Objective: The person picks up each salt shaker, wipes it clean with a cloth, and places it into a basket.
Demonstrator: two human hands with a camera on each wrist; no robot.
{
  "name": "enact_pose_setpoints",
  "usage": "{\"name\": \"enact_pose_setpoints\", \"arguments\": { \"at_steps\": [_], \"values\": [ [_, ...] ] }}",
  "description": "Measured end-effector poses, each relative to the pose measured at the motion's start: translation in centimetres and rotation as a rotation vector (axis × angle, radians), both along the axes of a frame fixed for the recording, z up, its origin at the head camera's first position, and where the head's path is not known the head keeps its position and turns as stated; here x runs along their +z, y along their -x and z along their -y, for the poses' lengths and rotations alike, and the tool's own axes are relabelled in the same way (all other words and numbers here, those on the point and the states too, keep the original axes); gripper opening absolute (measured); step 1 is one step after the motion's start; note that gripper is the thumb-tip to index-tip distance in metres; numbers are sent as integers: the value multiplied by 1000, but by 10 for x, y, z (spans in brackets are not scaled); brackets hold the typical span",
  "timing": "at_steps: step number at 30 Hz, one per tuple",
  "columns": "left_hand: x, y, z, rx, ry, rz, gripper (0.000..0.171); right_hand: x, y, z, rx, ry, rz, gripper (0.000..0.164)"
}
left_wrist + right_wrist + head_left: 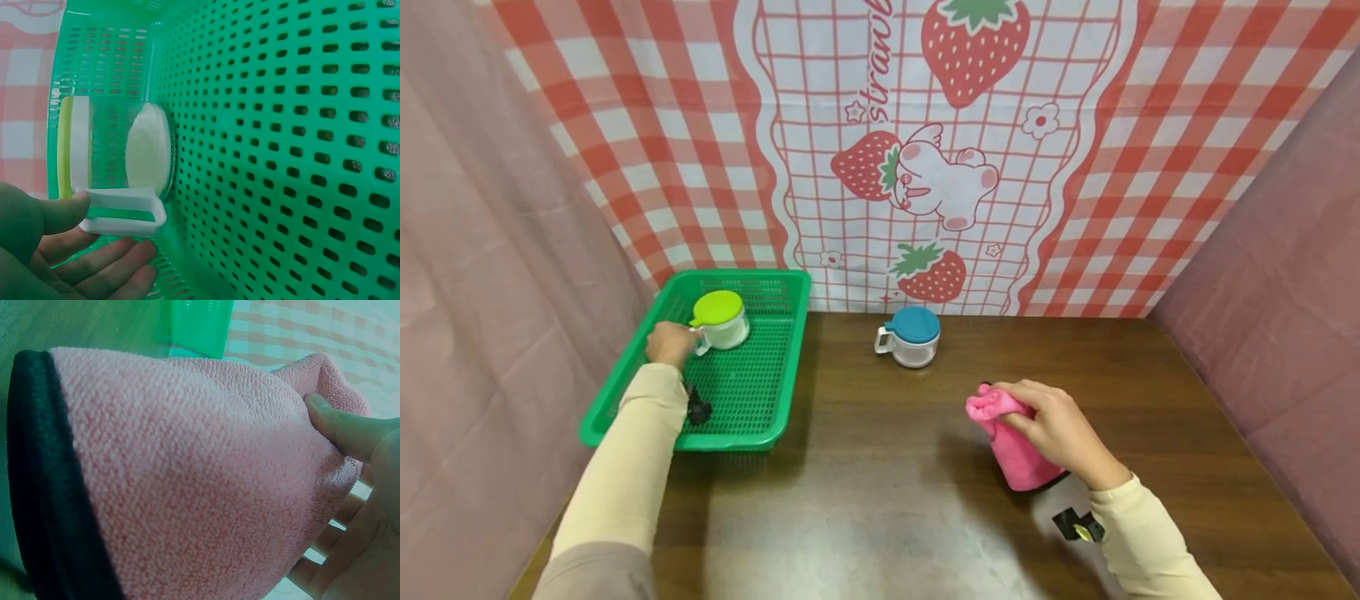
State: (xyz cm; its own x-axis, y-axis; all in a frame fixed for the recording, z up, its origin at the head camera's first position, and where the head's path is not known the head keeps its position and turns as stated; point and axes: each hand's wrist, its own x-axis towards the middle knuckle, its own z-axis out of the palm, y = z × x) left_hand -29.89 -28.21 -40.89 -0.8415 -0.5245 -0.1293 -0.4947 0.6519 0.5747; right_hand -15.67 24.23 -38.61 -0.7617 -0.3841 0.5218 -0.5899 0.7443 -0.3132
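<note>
In the head view, a clear seasoning jar with a lime-green lid [718, 308] stands upright in the green basket [790, 367] at the left. My left hand [669, 342] is at its white handle [125, 231]; the left wrist view has the thumb on the handle and the index finger on its other side, with the other fingers loosely extended. On the right, my right hand [1060, 421] pinches a pink cloth [1018, 458] with dark edging by its upper part. The cloth hangs down over the table, folded, and its lower edge is close to the wood.
Another seasoning jar with a blue lid [915, 325] stands on the brown wooden table [865, 483], near the back edge, its handle facing left. A red-and-white checked strawberry curtain [700, 167] hangs behind. Pink curtains [1285, 250] flank the table.
</note>
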Motion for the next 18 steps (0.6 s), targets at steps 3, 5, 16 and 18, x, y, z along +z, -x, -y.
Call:
{"name": "enact_pose_setpoints", "arguments": {
  "at_steps": [3, 5, 16, 18],
  "values": [
    [1, -1, 1, -48, 46, 16, 43, -1, 1, 1, 4, -1, 2, 35],
    [1, -2, 1, -57, 60, 26, 45, 0, 1, 1, 7, -4, 5, 35],
    [17, -3, -2, -81, 114, 15, 52, 5, 1, 2, -17, 4, 21, 35],
    [20, -3, -4, -64, 105, -13, 48, 6, 1, 2, -19, 2, 28, 35]
  ]
}}
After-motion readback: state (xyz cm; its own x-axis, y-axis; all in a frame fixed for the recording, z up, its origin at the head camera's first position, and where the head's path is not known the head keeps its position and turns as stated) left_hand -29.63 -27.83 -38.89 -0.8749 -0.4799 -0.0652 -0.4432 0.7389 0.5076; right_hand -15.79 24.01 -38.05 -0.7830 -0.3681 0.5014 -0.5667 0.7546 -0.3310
